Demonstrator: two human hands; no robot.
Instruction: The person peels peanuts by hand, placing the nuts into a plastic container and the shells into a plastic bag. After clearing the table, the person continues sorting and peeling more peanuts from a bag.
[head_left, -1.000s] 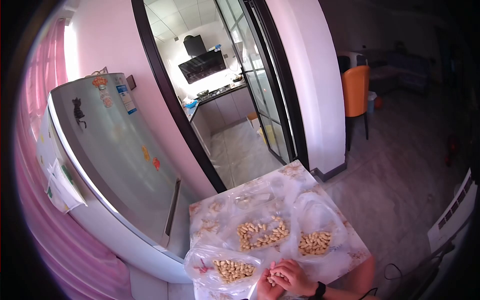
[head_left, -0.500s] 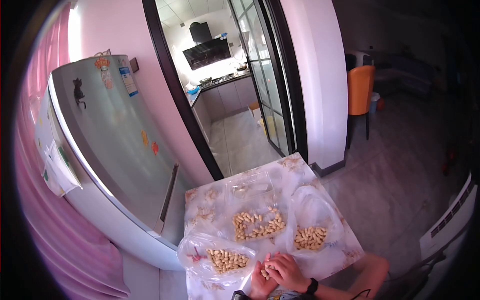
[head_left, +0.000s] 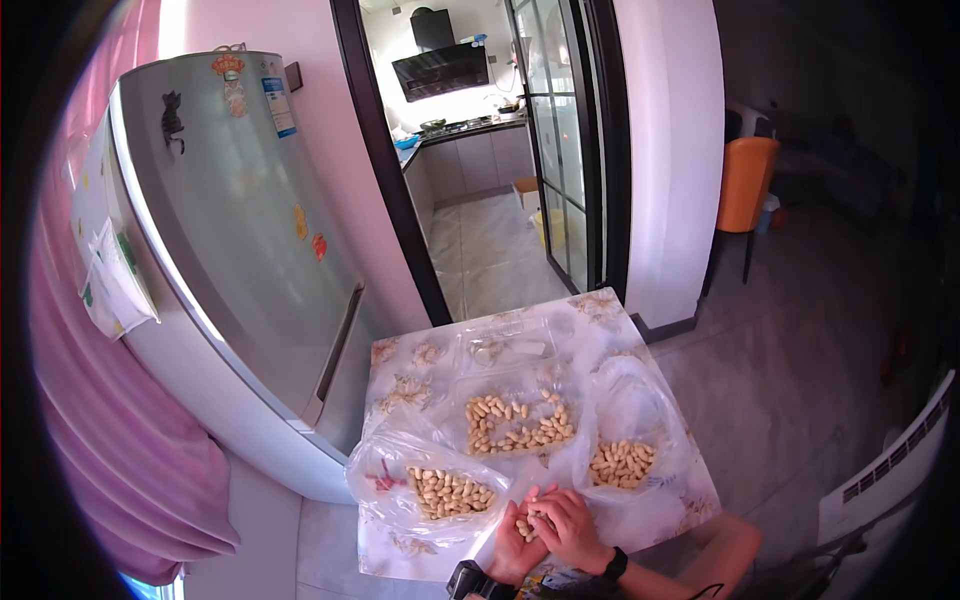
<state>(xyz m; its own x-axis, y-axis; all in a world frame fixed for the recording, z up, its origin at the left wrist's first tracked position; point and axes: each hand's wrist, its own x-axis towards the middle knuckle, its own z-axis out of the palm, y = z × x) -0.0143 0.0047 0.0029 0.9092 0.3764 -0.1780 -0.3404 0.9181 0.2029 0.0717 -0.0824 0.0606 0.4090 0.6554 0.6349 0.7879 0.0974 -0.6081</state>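
Note:
At the table's near edge my two hands are together. My left hand (head_left: 513, 552) is cupped around a few unshelled peanuts (head_left: 525, 526). My right hand (head_left: 572, 532), with a dark band on its wrist, lies over it with fingers bent onto a peanut; the fingertips partly hide what is between them. Just beyond the left hand, a clear plastic bag (head_left: 383, 452) holds many peanuts (head_left: 450, 494). To the right, another clear bag (head_left: 628, 395) has peanuts (head_left: 622, 464) in it. Between and behind them sits a clear tray (head_left: 508, 385) with peanuts (head_left: 520, 437) spread around its inside.
The table (head_left: 410, 375) has a flowered cover. A clear plastic lid or box (head_left: 505, 348) lies toward its far side. A tall fridge (head_left: 240, 230) stands at the left, and a glass door (head_left: 560, 150) opens to a kitchen. An orange chair (head_left: 747, 185) is farther right.
The camera view has shifted, so the room sits a little to the right and the table slightly higher. Both hands stay together over the peanuts, with only slight finger movement.

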